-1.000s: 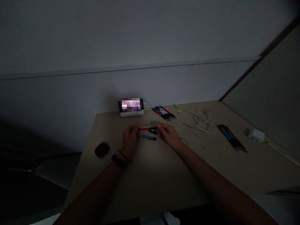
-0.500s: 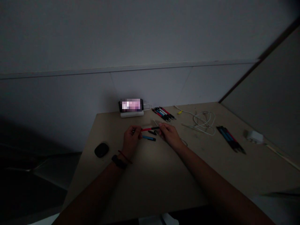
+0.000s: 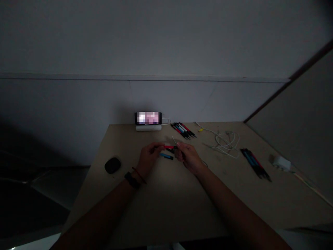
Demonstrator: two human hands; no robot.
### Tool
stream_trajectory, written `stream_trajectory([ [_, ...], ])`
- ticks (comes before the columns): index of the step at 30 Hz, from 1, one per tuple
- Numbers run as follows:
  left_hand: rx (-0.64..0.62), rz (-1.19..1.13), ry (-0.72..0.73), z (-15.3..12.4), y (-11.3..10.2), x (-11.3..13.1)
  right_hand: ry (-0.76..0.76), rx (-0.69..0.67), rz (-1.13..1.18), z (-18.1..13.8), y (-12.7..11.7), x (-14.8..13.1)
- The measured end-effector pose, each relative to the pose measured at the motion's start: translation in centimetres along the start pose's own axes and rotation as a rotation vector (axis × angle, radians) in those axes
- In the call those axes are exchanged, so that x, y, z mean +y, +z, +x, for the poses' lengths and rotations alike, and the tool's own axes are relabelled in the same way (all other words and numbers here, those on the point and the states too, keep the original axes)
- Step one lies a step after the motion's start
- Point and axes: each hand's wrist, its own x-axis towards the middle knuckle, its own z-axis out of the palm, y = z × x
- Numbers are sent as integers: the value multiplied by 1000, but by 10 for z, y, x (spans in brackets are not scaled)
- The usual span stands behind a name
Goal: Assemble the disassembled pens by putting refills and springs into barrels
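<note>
A red and black pen [image 3: 169, 147] spans the space between my hands. My left hand [image 3: 150, 158] is closed on its left end. My right hand [image 3: 189, 157] is closed at the black right end, which its fingers largely hide. Just below the red pen, a blue pen piece [image 3: 166, 156] with a black end lies on the table beside my left fingertips. A small dark piece [image 3: 171, 150] shows partly behind the red pen. One thin pale stick [image 3: 173, 140] slants up beside my right thumb; whether the hand touches it I cannot tell.
A lit phone [image 3: 148, 118] leans on a white stand [image 3: 148, 128] near the wall. Pens [image 3: 183, 130] lie in a row beside it. On the right are a coiled white cable [image 3: 226, 143], more pens [image 3: 255, 164] and a white plug [image 3: 281, 163]. A black rounded case [image 3: 112, 165] sits left.
My hands have drawn closer together along the red pen, and less of it shows between them. My right fingers now cover more of its black end. The view has shifted slightly.
</note>
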Motion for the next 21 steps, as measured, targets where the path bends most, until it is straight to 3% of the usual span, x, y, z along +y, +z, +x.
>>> stream_trajectory([
  [6, 6, 98, 55, -4, 3, -3, 32, 23, 8, -2, -1, -1],
  [11, 66, 164, 184, -8, 5, 3, 11, 80, 48, 1, 1, 0],
  [21, 52, 156, 183, -9, 8, 7, 14, 105, 67, 2, -1, 1],
])
